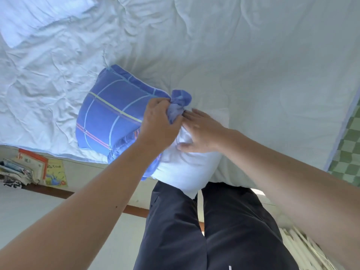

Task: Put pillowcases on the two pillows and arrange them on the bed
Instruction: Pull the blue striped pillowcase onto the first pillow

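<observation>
A white pillow [187,168] lies at the bed's near edge, its far half inside a blue checked pillowcase [109,115]. My left hand [159,121] is shut on a bunched fold of the pillowcase's open end. My right hand [202,131] presses flat on the bare white part of the pillow, its fingers spread and gripping the filling. A second white pillow [37,18], without a coloured case, rests at the far left corner of the bed.
The bed [253,65] is covered with a wrinkled white quilt. Books and magazines [29,168] are stacked under its left edge on the floor. A green checked mat [348,145] shows at the right. My dark trousers [204,230] fill the lower middle.
</observation>
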